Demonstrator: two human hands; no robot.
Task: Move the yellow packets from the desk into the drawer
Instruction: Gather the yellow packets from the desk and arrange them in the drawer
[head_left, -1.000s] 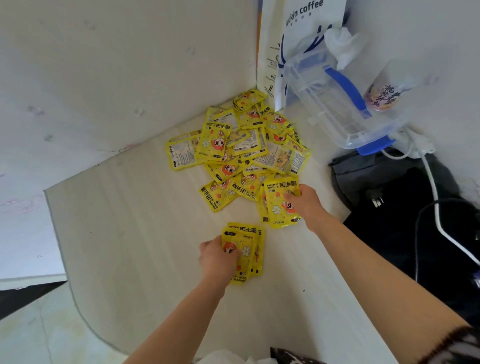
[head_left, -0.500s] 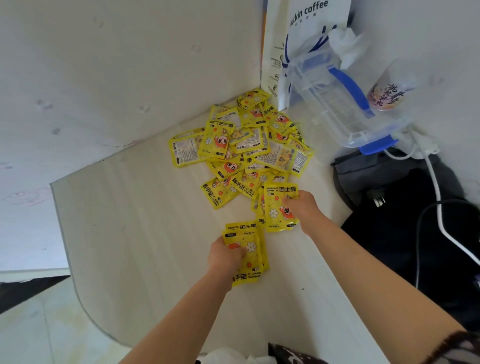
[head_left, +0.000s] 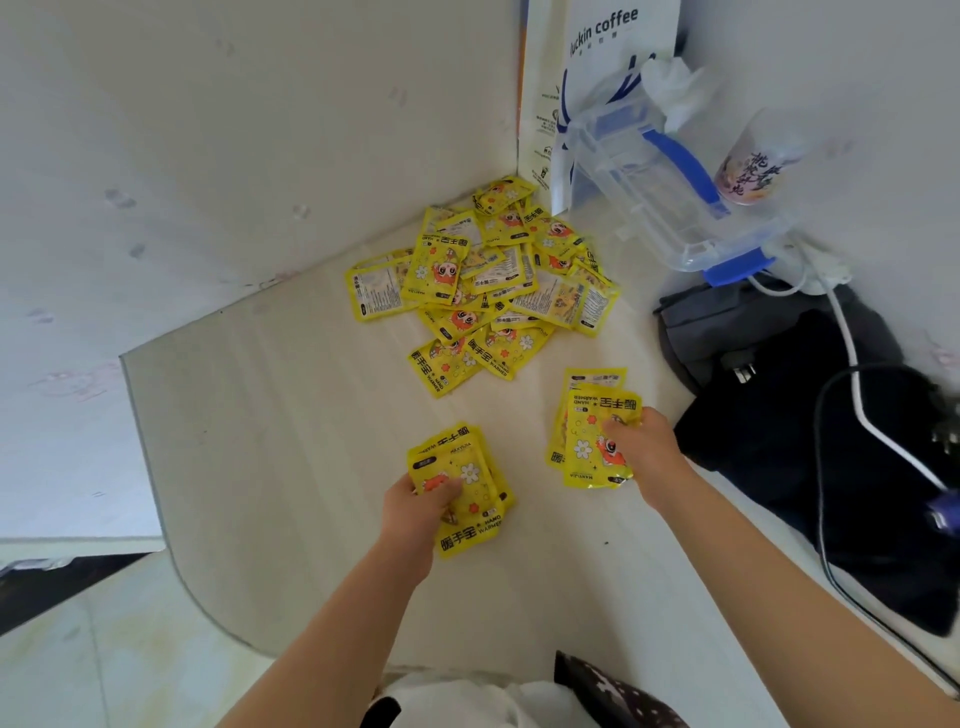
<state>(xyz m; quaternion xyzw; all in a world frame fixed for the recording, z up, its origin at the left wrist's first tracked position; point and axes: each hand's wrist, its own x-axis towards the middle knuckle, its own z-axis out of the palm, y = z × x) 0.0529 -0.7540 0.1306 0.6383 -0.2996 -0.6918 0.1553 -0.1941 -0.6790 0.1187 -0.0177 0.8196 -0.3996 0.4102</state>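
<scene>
A heap of several yellow hand-warmer packets (head_left: 488, 275) lies on the pale desk (head_left: 270, 426) near the back corner. My left hand (head_left: 421, 506) grips a small stack of yellow packets (head_left: 462, 483) against the desk, nearer to me. My right hand (head_left: 641, 449) holds a second small stack of yellow packets (head_left: 587, 431) to the right of it, apart from the heap. No drawer is in view.
A clear plastic box with blue clips (head_left: 670, 197) and a white coffee bag (head_left: 587, 67) stand at the back right. A cup (head_left: 753, 166) stands behind them. A black bag (head_left: 810, 431) with white and black cables (head_left: 852, 364) fills the right side.
My right hand has pulled its stack of packets away from the heap, toward me and to the right. My left hand stays on its stack.
</scene>
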